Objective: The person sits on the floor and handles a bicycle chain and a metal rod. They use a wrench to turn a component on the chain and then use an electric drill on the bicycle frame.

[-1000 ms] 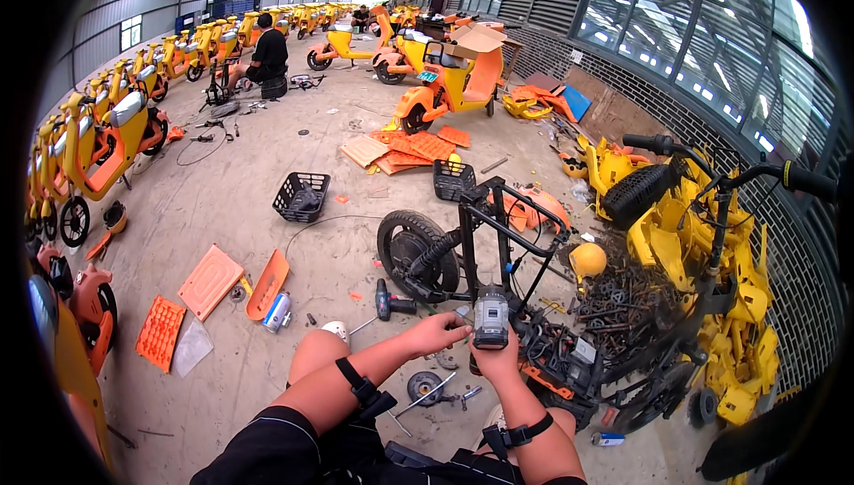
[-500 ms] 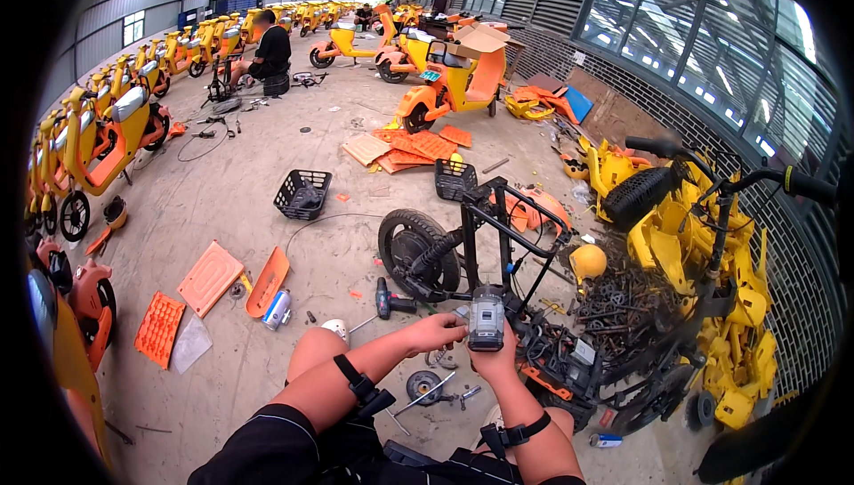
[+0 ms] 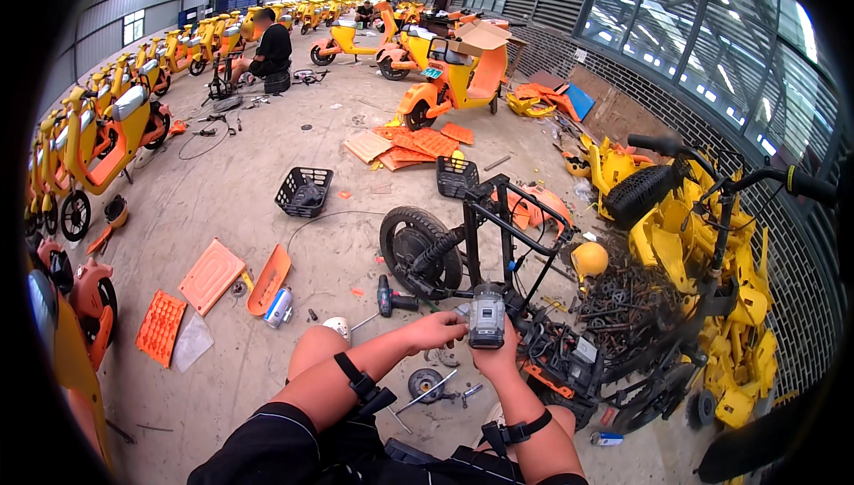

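My right hand (image 3: 496,357) is wrapped round the handle of a grey and black cordless drill (image 3: 487,318), its battery end facing me and its front against the scooter frame. Just left of the drill, my left hand (image 3: 436,330) has its fingers drawn together at the frame's lower part; what they hold, if anything, is hidden. The stripped black scooter frame (image 3: 474,245) lies before me with its rear wheel (image 3: 418,252) at the left and its handlebar (image 3: 712,173) at the right. The drill's tip is out of sight.
Near my knees lie a second drill (image 3: 384,296), a T-handled wrench (image 3: 425,393) and a round metal part (image 3: 424,383). Black baskets (image 3: 303,191) and orange panels (image 3: 212,276) are scattered around. Yellow covers (image 3: 743,307) pile up at right. Another person (image 3: 269,47) sits beyond, near rows of scooters.
Almost nothing differs; the view has shifted very slightly. Both hands and the drill keep their places at the frame.
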A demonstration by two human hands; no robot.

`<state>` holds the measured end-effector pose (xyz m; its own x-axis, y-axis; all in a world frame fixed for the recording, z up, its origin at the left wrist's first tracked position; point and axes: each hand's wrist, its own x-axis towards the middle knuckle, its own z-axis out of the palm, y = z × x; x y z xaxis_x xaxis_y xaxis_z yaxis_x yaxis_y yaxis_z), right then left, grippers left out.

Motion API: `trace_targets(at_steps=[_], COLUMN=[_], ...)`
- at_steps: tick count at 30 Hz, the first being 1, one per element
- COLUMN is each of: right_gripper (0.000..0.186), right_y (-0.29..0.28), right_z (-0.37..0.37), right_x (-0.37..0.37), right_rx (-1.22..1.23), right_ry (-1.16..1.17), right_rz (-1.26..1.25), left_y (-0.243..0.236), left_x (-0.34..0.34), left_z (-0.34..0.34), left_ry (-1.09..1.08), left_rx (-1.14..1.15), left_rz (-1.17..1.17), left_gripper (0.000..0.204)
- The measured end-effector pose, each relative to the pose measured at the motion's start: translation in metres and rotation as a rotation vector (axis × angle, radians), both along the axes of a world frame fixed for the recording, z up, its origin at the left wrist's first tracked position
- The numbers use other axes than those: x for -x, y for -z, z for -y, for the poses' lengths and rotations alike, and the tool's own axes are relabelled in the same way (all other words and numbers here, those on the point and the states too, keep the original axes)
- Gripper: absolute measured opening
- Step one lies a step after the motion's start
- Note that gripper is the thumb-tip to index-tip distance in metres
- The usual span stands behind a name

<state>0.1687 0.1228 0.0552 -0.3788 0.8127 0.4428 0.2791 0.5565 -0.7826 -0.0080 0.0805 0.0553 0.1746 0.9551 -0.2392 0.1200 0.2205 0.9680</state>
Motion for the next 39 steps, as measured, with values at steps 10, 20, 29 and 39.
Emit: trace_targets(at_steps=[10,20,29,39], right_gripper=[0.044,0.036,0.038,0.027], right_y=[0.000,-0.013,-0.004,-0.020], right_z=[0.001,0.010,-0.002,0.010], right_x=[-0.005,-0.007,-0.009,-0.020], right_rx=[0.086,0.142,0.187,0.264], right_ry=[-0.044,-0.030,-0.110,-0.115], right_rz=[-0.082,-0.088,-0.137,0.121], left_y=[0.001,-0.006,-0.003,0.007], left_x=[-0.002,-0.005,-0.008,-0.006], left_z=[-0.002,0.003,-0.005,-0.006], left_ry=[-0.019,-0.028,-0.044,0.134], left_rx=[0.029,-0.002,0.035,-0.008], left_rz=[0.019,-0.038,-0.022,0.009], left_gripper=[0.039,0.044,0.038,0.038])
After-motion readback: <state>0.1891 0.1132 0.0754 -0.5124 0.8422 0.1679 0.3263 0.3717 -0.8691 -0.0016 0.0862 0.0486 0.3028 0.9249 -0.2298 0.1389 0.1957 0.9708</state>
